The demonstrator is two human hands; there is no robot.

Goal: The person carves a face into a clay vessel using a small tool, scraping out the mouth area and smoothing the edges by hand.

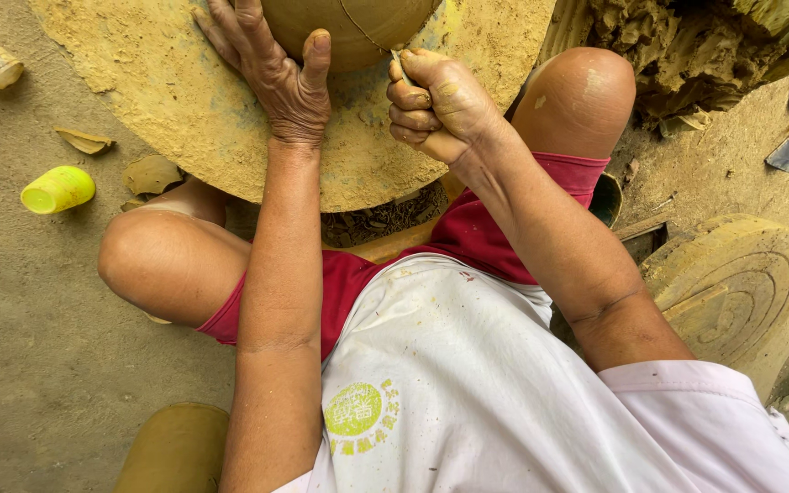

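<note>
Your white shirt point(468, 365), clay-smeared, fills the foreground. Left hand point(276, 68) spread wide, flat against the smooth round clay pot point(349, 27) on the gritty wheel disc point(175, 100). Right hand point(436, 105) fisted around a thin trimming tool point(401, 62) touching the pot's base. Yellow cup point(58, 189) lies tipped; contents unseen.

we are looking down into a potter's workshop with an earthen floor point(38, 365). a broad clay-caked wheel point(184, 100) sits low between the seated person's knees, carrying a round brown clay pot point(349, 27). a heap of raw wet clay point(687, 46) is piled at the upper right, and a second, ridged clay disc point(732, 283) lies on the ground nearby. dried clay shards point(150, 173) and a small yellow-green cup point(58, 189) lie scattered on the dirt beside the wheel.
</note>
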